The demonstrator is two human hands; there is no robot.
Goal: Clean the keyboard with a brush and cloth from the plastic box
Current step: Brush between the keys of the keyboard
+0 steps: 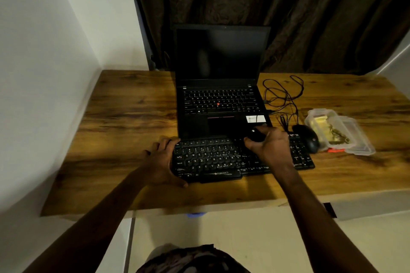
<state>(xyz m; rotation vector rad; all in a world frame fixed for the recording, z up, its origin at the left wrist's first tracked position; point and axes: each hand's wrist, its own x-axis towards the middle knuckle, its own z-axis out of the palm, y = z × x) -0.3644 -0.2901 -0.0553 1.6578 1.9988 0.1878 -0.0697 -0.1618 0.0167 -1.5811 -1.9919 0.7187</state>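
Black brush point(254, 134), gripped in the right hand point(270, 148) with the Zebronics keyboard point(210, 158) directly beneath it, should sweep lightly along key rows while the left hand point(162, 162) clasps the keyboard's end.

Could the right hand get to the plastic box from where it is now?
Probably yes: the plastic box lies uncovered just beyond the mouse, though the right hand grips the brush.
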